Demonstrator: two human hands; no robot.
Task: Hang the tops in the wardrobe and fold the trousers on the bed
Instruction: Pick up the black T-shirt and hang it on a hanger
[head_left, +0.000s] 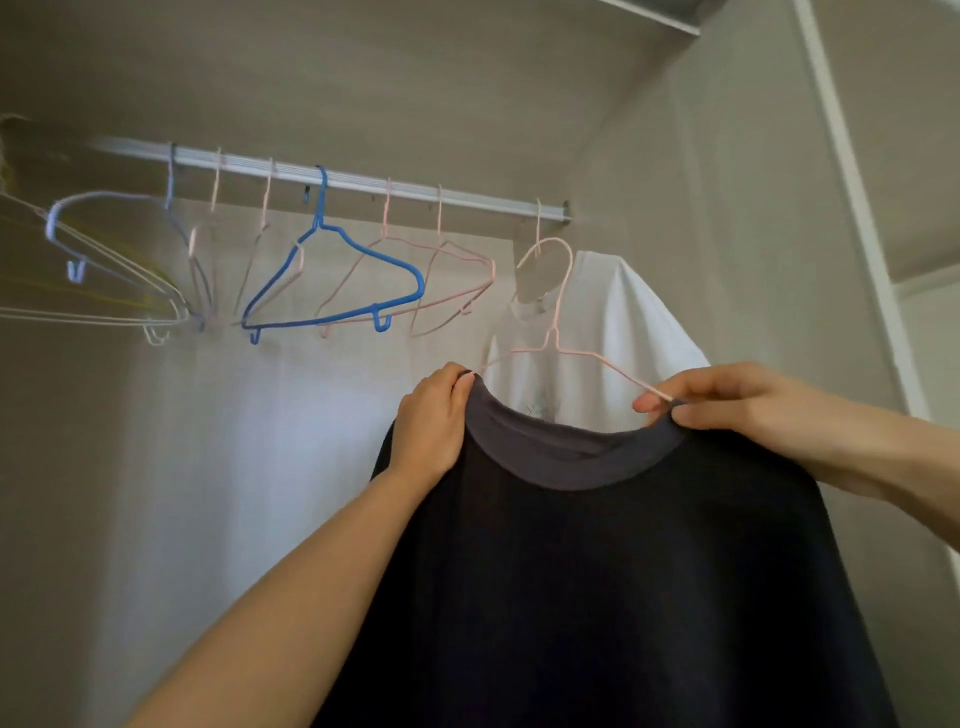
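Looking up into an open wardrobe (727, 208), the view shows a person's two bare arms raised, holding a dark top (597, 571) between them. The top is navy with a grey collar band and fills the lower right of the view, hanging in the air in front of the wardrobe. A pink wire hanger (554, 332) sits inside its neck opening, both wire arms running down into the collar.

The left hand (434, 421) has a closed grip, fingers curled round the left side of the collar. The right hand (727, 400) has a pinching grip, thumb and fingertips closed on the right side of the collar and the wire there.

The hanger's hook stands just below the rail (363, 184), not resting on it. Behind it, at the rail's right end, a white T-shirt (623, 322) hangs on its own hanger. Further left along the rail hang empty hangers: two pink ones (447, 260), a bright blue hanger (358, 249), more thin pink ones, a pale lilac hanger (104, 197), and white hangers (104, 317) at the far left edge.
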